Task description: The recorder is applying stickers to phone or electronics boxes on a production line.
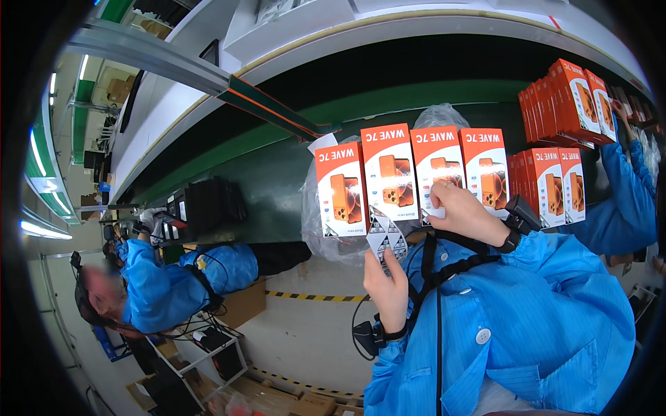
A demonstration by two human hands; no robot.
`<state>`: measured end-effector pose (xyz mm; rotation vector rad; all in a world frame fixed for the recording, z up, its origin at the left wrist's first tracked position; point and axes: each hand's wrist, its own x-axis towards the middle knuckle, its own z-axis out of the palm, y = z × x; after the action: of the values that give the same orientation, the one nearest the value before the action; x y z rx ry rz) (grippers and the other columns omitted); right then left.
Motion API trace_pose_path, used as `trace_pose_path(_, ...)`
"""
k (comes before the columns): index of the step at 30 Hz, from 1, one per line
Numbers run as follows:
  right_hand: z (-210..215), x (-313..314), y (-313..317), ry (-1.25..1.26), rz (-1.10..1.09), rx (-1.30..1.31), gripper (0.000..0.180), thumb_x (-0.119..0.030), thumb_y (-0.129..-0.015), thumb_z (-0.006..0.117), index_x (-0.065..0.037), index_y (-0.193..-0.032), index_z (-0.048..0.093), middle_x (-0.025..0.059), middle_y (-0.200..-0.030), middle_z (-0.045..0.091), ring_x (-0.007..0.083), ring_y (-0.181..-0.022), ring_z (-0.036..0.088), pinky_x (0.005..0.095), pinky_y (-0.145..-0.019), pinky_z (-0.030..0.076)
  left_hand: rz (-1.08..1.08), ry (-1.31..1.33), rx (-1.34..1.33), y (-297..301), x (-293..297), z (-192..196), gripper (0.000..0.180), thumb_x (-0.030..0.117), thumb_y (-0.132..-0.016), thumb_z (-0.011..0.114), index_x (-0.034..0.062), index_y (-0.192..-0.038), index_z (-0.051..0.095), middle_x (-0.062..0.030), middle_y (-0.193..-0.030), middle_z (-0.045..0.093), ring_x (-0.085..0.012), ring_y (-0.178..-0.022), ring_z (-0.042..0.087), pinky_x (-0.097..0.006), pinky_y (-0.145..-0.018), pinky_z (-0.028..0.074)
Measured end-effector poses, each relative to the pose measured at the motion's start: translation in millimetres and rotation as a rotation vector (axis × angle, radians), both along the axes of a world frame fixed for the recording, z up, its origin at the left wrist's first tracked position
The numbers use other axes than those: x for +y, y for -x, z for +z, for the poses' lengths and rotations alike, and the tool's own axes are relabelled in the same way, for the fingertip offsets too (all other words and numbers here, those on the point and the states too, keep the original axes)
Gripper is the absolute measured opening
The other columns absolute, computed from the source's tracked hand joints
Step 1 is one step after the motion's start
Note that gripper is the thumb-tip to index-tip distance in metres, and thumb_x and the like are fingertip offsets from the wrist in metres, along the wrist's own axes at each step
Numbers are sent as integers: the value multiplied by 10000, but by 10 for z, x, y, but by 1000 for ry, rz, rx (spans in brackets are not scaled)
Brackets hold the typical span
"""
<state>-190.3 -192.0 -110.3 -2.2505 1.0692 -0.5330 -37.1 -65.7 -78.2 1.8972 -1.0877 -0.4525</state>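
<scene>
Four red-and-white phone boxes stand side by side in front of me, each printed with an orange phone. They are the first box point(331, 173), the second box point(386, 145), the third box point(436, 144) and the fourth box point(484, 144). Between its thumb and fingers, my left hand point(387, 291) pinches a sheet of black-and-white triangular stickers point(386, 241) below the second box. My right hand point(466, 213) lies against the lower front of the third box, fingers curled and closed. Whatever is under those fingertips is hidden.
Clear plastic wrap point(316, 232) lies around the boxes on the green bench point(277, 201). More red boxes point(544, 111) are stacked at right, where another person's blue sleeve point(614, 194) reaches in. A co-worker point(173, 277) stands at left by black trays point(208, 208). A metal post point(277, 111) crosses the bench.
</scene>
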Motion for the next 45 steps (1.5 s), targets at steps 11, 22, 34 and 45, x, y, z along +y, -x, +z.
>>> trace_pose_path(11, 181, 250, 121, -823, -76, -796, 301, -38, -805, 697, -77, -829, 400, 4, -844, 506, 58, -789, 556, 198, -669, 457, -73, 190, 690, 221, 34, 63, 106, 28, -909, 561, -38, -993, 560, -67, -898, 634, -57, -789, 556, -192, -668, 439)
trace_pose_path(22, 493, 486, 430, -306, 74, -517, 200, -34, -771, 672, -23, -957, 598, 94, -931, 594, 223, -866, 581, 307, -756, 473, -218, 149, 589, 520, 85, -70, 132, 6, -878, 594, -59, -992, 579, -58, -918, 575, -84, -783, 516, -191, -675, 409)
trace_pose_path(34, 452, 487, 780, -606, 3, -552, 122, -44, -813, 656, -5, -908, 590, 74, -888, 609, 157, -830, 622, 268, -751, 504, -296, 91, 353, 852, 73, -44, 135, -10, -872, 578, -45, -1002, 566, -99, -970, 572, -137, -825, 566, -223, -693, 457)
trace_pose_path(45, 231, 80, 1047, -554, 61, -213, 122, -102, -818, 657, 8, -830, 603, 56, -731, 626, 128, -655, 618, 251, -628, 506, -15, 41, -144, 825, 67, -113, 98, 62, -878, 578, -19, -934, 570, -180, -786, 603, -358, -681, 615, -389, -585, 478)
